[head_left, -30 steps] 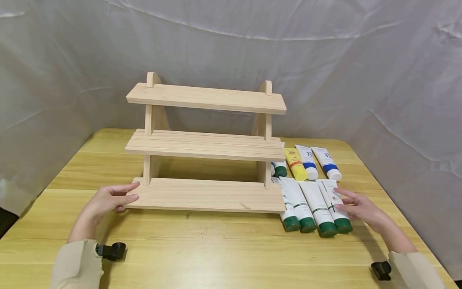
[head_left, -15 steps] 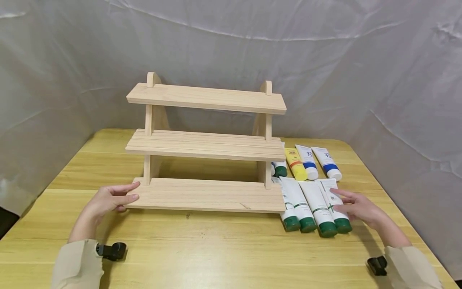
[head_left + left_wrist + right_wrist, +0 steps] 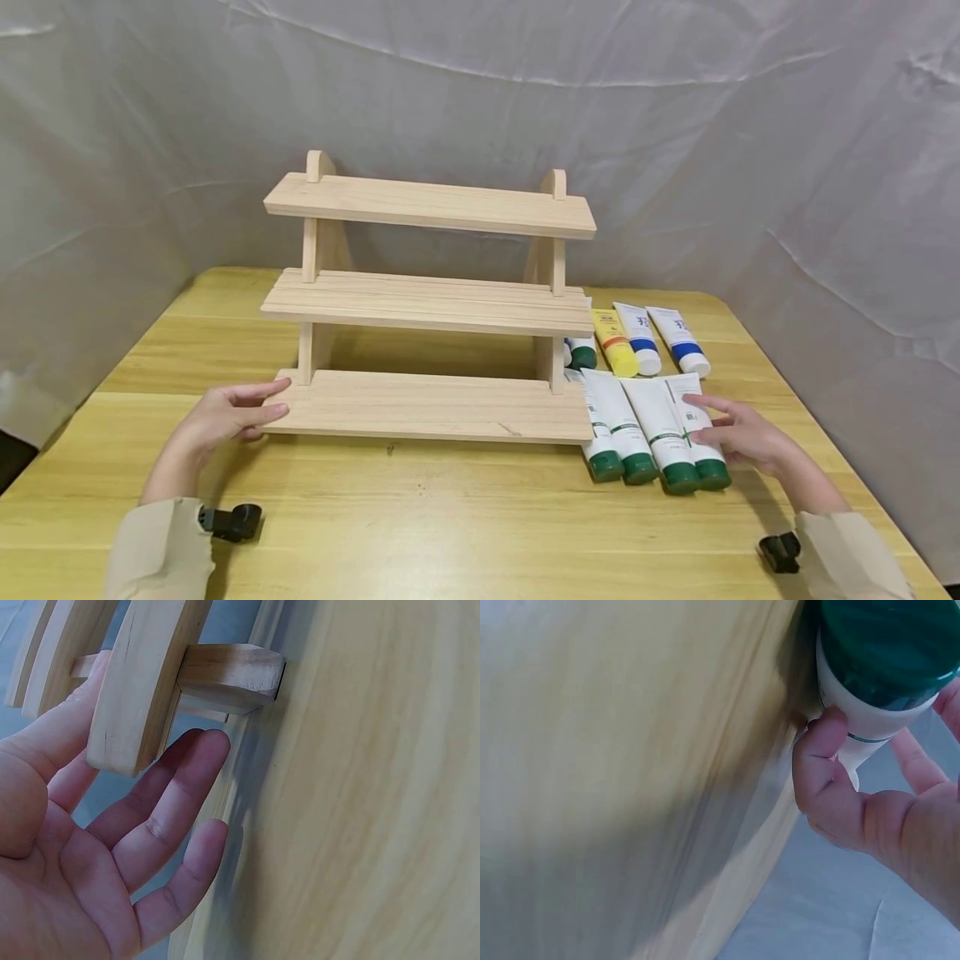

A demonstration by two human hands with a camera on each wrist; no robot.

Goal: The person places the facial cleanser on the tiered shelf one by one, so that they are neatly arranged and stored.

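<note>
A pale wooden three-tier display shelf [image 3: 427,300] stands at the middle of the table. My left hand [image 3: 225,417] holds the left end of its lowest board [image 3: 142,682], the board lying between thumb and fingers in the left wrist view. Over the rightmost of several white squeeze tubes with green caps, my right hand [image 3: 750,432] grips that tube [image 3: 693,417] by its right side. The right wrist view shows the green cap [image 3: 892,645] close up, with a curled finger against the tube just behind it.
Behind the front row lie a yellow tube [image 3: 615,343] and white tubes with blue bands [image 3: 678,340]. The shelf's right end partly covers other tubes. A grey cloth [image 3: 450,75] hangs behind the wooden table [image 3: 412,525].
My right hand has shifted slightly left, and the upper part of the rightmost tube now lies closer against its neighbour. The left hand and the shelf stay in place.
</note>
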